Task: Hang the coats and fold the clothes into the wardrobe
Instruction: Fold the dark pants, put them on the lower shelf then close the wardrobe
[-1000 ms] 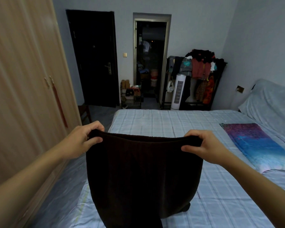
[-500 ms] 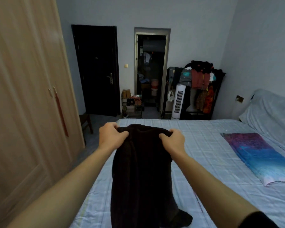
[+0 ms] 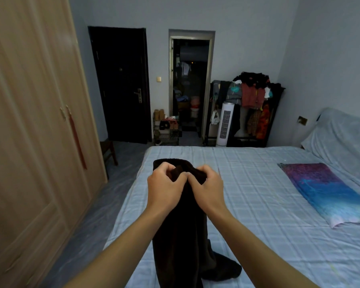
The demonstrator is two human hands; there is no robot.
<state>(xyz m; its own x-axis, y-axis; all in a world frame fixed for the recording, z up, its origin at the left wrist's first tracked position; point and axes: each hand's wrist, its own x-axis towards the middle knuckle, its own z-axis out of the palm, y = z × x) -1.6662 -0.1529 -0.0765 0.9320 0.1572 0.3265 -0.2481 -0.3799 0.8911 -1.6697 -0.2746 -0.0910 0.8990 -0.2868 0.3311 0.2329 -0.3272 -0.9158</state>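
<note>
As both top corners met, left hand (image 3: 165,187) and right hand (image 3: 206,187) each pinched the dark garment (image 3: 181,235), apparently halving it lengthwise above the bed (image 3: 258,204).

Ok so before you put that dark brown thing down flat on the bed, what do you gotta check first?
1. Left hand grips the top edge of the dark garment: ok.
2. Right hand grips the same edge, the two hands touching: ok.
3. Halves lined up evenly: cannot tell, the back layer is hidden.
4. Bottom hangs free: not ok, the lower end is bunched on the bed.
5. Bare sheet ahead for laying it down: ok, the colourful pillow lies off to the right.
6. Wardrobe ready to take it: not ok, its doors are closed.
</note>
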